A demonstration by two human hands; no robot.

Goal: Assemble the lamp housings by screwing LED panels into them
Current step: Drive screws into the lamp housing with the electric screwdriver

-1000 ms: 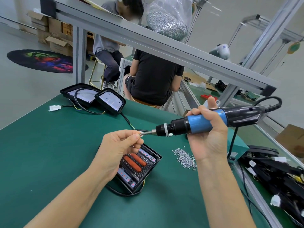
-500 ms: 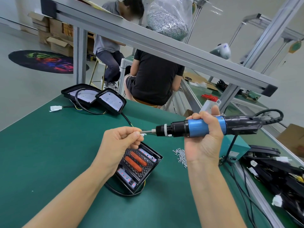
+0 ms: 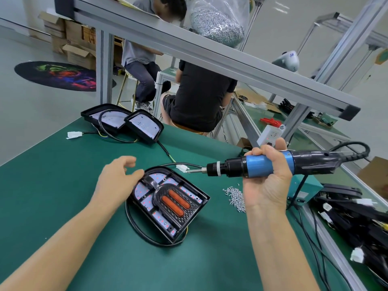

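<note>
Above the lamp housing, an electric screwdriver in the right hand

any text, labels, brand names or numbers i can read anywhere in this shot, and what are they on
None can be read.
White and grey device on the upper shelf: a small blue mark, too blurred to read.
Cardboard boxes by the far wall: dark print, too small to read.
Teal box behind the right hand: a pale label, unreadable.
Blue electric screwdriver: no lettering visible.
Round floor mat: a coloured picture, no legible words.
</note>
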